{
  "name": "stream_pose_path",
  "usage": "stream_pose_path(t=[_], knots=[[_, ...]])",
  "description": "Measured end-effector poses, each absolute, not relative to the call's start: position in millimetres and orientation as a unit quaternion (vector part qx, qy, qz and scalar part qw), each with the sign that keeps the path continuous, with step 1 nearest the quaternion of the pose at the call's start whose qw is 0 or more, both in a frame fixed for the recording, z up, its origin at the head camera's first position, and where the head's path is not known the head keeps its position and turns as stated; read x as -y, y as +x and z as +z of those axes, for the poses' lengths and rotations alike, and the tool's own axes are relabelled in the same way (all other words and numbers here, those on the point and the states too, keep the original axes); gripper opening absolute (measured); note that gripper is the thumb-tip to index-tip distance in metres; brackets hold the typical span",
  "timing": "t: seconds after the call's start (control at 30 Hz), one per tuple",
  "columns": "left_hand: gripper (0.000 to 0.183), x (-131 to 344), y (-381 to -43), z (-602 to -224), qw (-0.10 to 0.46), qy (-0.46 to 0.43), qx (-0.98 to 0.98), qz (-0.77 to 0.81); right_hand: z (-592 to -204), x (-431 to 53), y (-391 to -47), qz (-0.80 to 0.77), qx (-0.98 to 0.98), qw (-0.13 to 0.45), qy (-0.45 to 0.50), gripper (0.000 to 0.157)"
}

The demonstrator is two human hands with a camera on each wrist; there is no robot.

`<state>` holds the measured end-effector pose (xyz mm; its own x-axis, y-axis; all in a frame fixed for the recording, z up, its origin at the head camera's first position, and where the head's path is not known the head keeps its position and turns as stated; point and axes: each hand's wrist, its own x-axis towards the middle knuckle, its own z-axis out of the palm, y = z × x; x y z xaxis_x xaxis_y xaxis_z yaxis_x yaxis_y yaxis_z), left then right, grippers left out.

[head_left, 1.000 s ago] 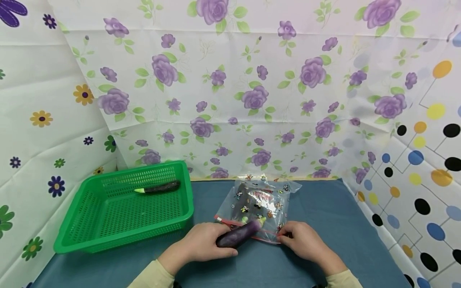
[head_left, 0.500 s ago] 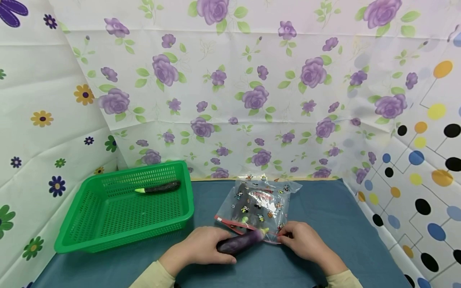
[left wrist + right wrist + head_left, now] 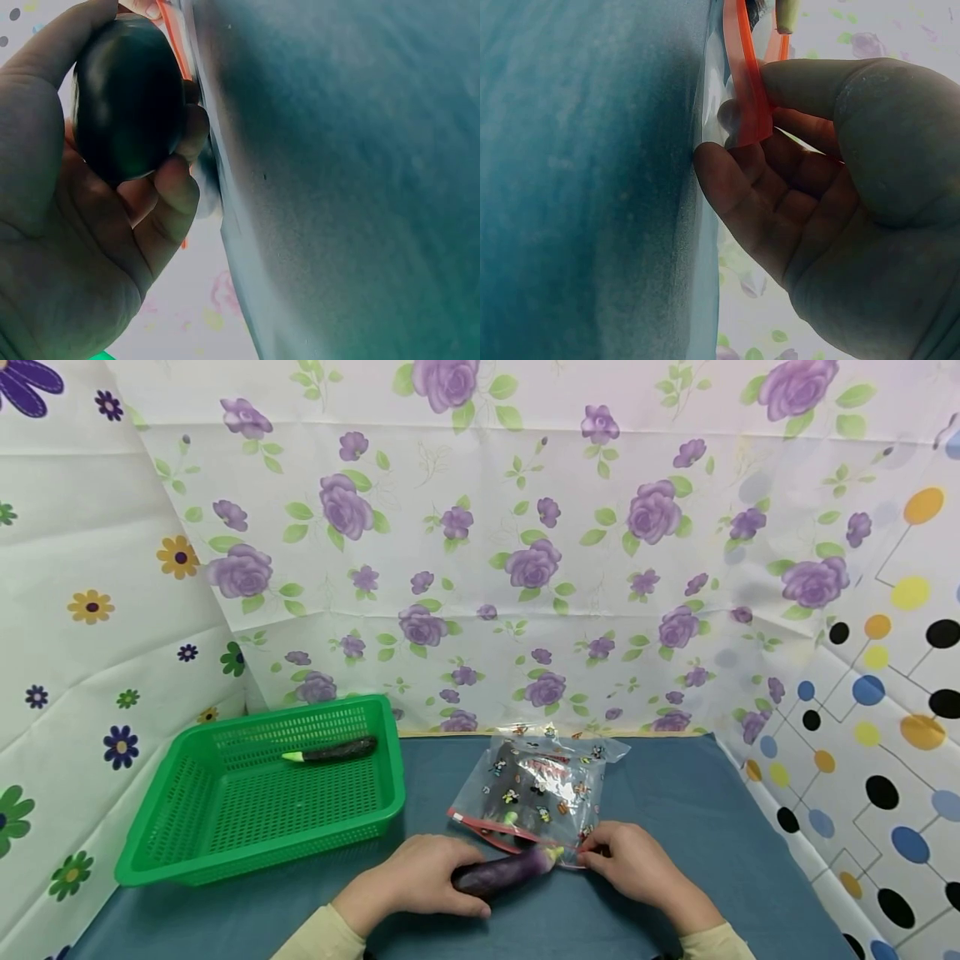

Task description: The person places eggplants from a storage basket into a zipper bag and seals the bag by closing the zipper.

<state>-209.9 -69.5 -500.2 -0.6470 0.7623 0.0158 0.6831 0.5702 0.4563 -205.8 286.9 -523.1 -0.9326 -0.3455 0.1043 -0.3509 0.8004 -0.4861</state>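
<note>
Remotely I see the left hand [image 3: 423, 875] grip a long purple eggplant [image 3: 498, 873] at the red-rimmed clear plastic bag [image 3: 540, 787] the right hand [image 3: 632, 862] pinches.

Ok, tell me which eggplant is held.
The eggplant in the left grip; another lies in the green basket, and at least one more in the clear bag.

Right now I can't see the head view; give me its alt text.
The left hand grips a purple eggplant at the red-edged mouth of a clear printed bag, which the right hand pinches by its edge. A dark, green-tipped item shows through the bag; to the left, a green basket holds a dark vegetable.
</note>
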Motion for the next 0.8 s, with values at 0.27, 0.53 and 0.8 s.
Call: stream_pose_path(t=[0.27, 0.53, 0.8], knots=[[0.038, 65.1, -210.6, -505.2, 0.078, 0.403, -0.890, 0.199, -523.1, -287.3, -205.3, 0.260, 0.948, 0.003, 0.185, 0.009], [0.035, 61.6, -211.8, -504.0, 0.093, 0.381, -0.899, 0.197, -524.5, -288.5, -205.5, 0.264, 0.947, 0.003, 0.184, 0.009], [0.036, 62.6, -213.5, -501.8, 0.107, 0.364, -0.905, 0.191, -524.3, -288.2, -206.0, 0.264, 0.946, 0.001, 0.187, 0.008]])
